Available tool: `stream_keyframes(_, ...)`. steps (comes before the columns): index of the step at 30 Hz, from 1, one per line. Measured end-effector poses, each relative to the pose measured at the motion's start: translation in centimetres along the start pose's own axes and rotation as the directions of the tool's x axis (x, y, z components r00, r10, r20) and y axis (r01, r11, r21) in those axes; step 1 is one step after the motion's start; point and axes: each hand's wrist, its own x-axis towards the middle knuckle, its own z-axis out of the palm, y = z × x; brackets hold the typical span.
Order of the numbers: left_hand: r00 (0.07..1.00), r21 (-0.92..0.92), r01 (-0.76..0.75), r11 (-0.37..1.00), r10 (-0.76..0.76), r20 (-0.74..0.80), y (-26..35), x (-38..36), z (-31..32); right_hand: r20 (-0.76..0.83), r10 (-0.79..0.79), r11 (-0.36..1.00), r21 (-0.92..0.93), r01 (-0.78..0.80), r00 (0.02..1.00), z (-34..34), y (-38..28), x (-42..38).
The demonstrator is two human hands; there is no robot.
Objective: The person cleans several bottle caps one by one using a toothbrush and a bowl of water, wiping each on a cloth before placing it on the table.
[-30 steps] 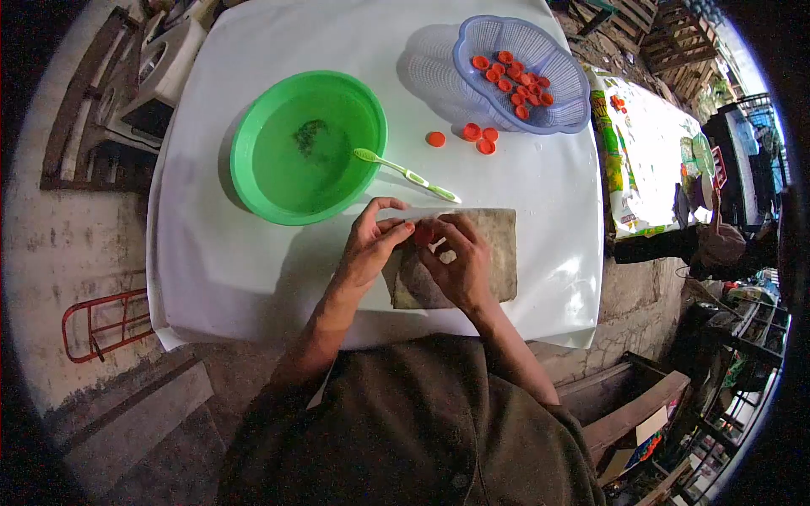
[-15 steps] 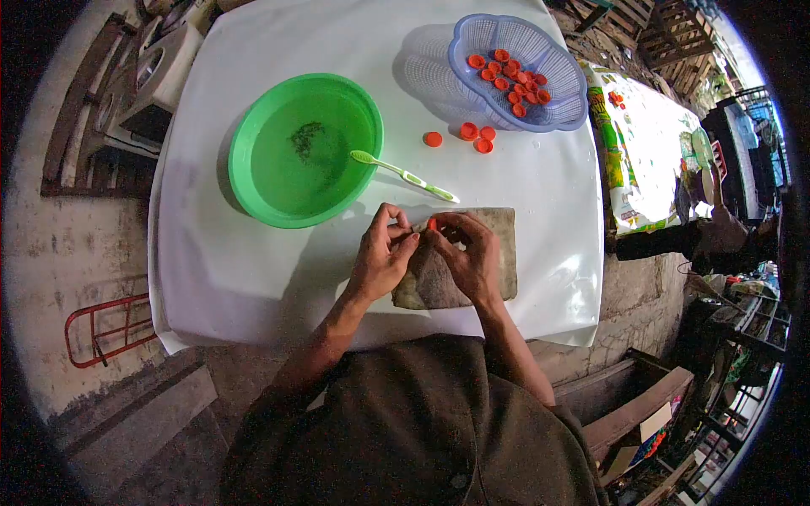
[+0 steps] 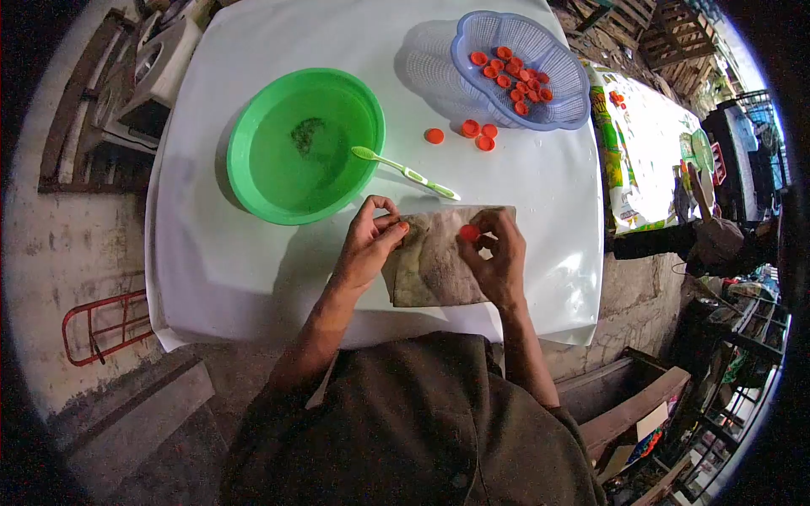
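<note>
My right hand pinches a round red bottle cap between thumb and fingers, over the right part of a stained grey-brown cloth. At the cloth's upper left corner, my left hand is closed, thumb against fingers, apparently gripping that corner; the exact contact is partly hidden. A green and white toothbrush leans on the rim of a green basin, its handle end on the table. The basin holds water with dark specks in it.
On the white-covered table, several loose red caps lie below a blue plastic basket, which holds several more. A red metal frame stands to the left. At the right, another person's arm shows beside a second table.
My right hand has moved right, away from my left hand, bringing the red cap with it. The cap's round face now shows. My left hand has shifted slightly left and up.
</note>
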Motion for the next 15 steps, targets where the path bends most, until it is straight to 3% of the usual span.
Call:
stream_keyframes(1,1.0,0.005,-0.001,1.0,0.001,0.004,0.1,-0.1,0.3,-0.035,-0.05,0.997,0.061,0.052,0.998,0.1,1.3,0.1)
stream_keyframes(5,0.999,0.084,0.022,0.996,-0.025,0.035,0.0,-0.1,0.1,0.014,-0.03,0.997,-0.072,0.03,0.999,0.9,0.0,0.3)
stream_keyframes(7,0.999,0.023,0.033,0.999,-0.033,0.035,0.2,-0.3,0.5,0.017,-0.11,0.98,-0.164,0.111,0.994,1.9,-0.1,0.2)
stream_keyframes(11,0.999,-0.109,0.043,0.993,-0.04,0.032,-0.4,-0.3,0.5,0.024,-0.148,0.979,-0.14,0.15,0.989,3.0,0.7,-0.9)
stream_keyframes(15,0.999,-0.029,0.037,0.999,-0.036,0.031,-0.7,-0.4,0.6,0.01,-0.25,0.953,-0.172,0.248,0.968,3.8,0.8,-1.8)
